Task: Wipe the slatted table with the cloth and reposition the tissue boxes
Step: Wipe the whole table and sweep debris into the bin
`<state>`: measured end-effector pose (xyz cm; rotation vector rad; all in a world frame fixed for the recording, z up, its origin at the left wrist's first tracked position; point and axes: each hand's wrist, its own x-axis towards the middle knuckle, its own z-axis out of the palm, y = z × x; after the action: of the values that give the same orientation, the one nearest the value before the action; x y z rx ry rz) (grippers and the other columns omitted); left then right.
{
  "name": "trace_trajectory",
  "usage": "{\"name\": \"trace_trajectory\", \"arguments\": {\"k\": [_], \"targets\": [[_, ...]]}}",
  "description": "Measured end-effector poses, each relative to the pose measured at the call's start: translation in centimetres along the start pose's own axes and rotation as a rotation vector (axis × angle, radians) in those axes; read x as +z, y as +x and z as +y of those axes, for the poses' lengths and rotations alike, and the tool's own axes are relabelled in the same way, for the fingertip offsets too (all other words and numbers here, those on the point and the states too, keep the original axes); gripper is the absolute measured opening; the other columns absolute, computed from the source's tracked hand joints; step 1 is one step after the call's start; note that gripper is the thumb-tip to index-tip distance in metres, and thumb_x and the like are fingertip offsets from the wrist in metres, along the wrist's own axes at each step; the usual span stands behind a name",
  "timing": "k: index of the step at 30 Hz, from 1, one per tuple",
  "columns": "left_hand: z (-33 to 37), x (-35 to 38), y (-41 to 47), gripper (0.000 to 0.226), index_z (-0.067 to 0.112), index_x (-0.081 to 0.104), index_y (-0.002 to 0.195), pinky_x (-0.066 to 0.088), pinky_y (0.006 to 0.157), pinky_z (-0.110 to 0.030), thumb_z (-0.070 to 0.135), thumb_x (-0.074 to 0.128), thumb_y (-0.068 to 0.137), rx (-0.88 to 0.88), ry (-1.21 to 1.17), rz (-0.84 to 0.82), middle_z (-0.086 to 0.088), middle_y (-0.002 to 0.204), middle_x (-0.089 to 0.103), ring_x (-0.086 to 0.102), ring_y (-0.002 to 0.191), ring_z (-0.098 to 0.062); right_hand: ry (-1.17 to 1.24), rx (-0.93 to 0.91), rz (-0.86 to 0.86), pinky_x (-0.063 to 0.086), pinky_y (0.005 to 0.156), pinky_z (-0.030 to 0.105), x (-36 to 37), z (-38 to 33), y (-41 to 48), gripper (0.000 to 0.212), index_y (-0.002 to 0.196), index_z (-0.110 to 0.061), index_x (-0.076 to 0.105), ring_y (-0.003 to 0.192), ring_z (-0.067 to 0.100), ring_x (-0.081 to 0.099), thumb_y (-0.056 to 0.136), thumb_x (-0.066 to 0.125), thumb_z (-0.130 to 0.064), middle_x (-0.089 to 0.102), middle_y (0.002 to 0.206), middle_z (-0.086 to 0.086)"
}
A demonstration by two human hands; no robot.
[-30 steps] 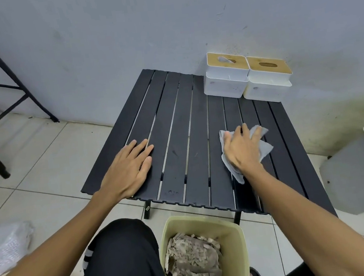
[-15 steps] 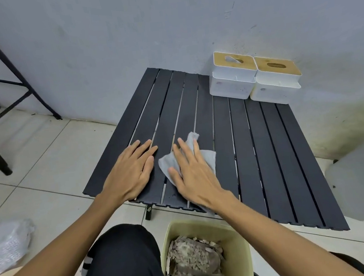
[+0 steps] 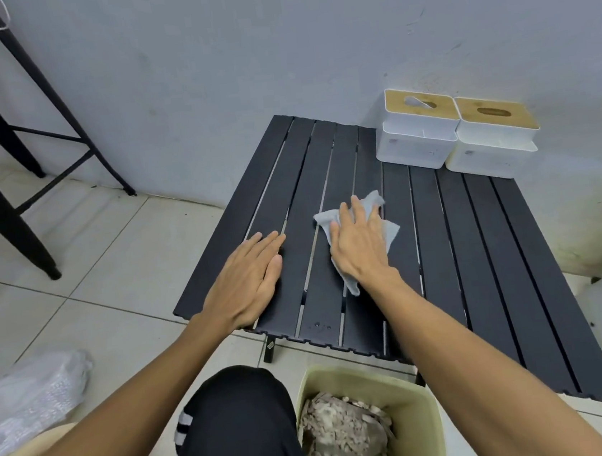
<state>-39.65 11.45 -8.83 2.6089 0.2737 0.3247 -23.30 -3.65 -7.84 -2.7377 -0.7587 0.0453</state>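
While your right hand [image 3: 361, 247], fingers straight, pins the limp, light cloth [image 3: 390, 232] to the left-centre slats of the slatted table [image 3: 481, 244] and your left hand [image 3: 249, 282] lies flat and empty alongside, expect bunching, so press through its centre.

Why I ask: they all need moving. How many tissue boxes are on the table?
2. The left box stands at the far edge of the table by the wall; the right box sits against it at the far right corner. None seems hidden.
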Motion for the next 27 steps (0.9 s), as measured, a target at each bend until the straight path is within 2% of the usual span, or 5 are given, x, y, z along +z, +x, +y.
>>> {"name": "trace_trajectory", "arguments": {"k": [6, 12, 21, 25, 27], "targets": [[0.0, -0.3, 0.1, 0.053, 0.023, 0.028, 0.154, 0.013, 0.12, -0.025, 0.039, 0.022, 0.104, -0.031, -0.182, 0.036, 0.007, 0.162, 0.023, 0.018, 0.147, -0.003, 0.043, -0.381, -0.024, 0.017, 0.123, 0.048, 0.5, -3.2, -6.4, 0.053, 0.148, 0.002, 0.04, 0.147, 0.037, 0.019, 0.108, 0.032, -0.03, 0.026, 0.162, 0.017], [-0.2, -1.3, 0.1, 0.052, 0.022, 0.034, 0.151, 0.019, 0.12, -0.027, 0.038, 0.024, 0.103, -0.102, -0.472, 0.147, 0.006, 0.158, 0.032, 0.024, 0.145, 0.0, -0.011, -0.595, -0.156, 0.011, 0.125, 0.042, -0.1, -2.5, -12.5, 0.057, 0.158, -0.017, 0.026, 0.155, 0.025, 0.002, 0.108, 0.024, -0.044, 0.004, 0.168, -0.005], [-2.9, -4.0, -0.5, 0.052, 0.02, 0.043, 0.147, 0.023, 0.116, -0.021, 0.037, 0.022, 0.103, -0.2, -0.433, 0.221, 0.006, 0.151, 0.043, 0.036, 0.136, -0.002, 0.075, -0.255, -0.013, 0.002, 0.124, 0.043, 1.4, -4.9, -5.4, 0.054, 0.156, -0.008, 0.03, 0.153, 0.038, 0.005, 0.109, 0.028, -0.034, 0.006, 0.168, 0.01], [-4.2, -4.6, -0.9, 0.042, 0.023, 0.046, 0.143, 0.021, 0.098, 0.002, 0.026, 0.025, 0.108, -0.271, -0.471, 0.224, 0.015, 0.139, 0.046, 0.038, 0.121, 0.009, 0.062, -0.183, -0.009, 0.011, 0.123, 0.049, 2.2, -8.1, -2.4, 0.055, 0.154, -0.004, 0.031, 0.15, 0.044, 0.01, 0.108, 0.024, -0.033, 0.007, 0.167, 0.012], [-4.8, -4.6, -0.9, 0.045, 0.024, 0.044, 0.146, 0.024, 0.109, -0.012, 0.033, 0.025, 0.106, -0.321, -0.541, 0.208, 0.012, 0.147, 0.044, 0.04, 0.13, 0.001, 0.07, -0.196, -0.015, 0.014, 0.121, 0.05, 2.5, -9.6, -1.8, 0.055, 0.153, -0.001, 0.032, 0.149, 0.045, 0.013, 0.108, 0.024, -0.032, 0.01, 0.166, 0.014]]}}
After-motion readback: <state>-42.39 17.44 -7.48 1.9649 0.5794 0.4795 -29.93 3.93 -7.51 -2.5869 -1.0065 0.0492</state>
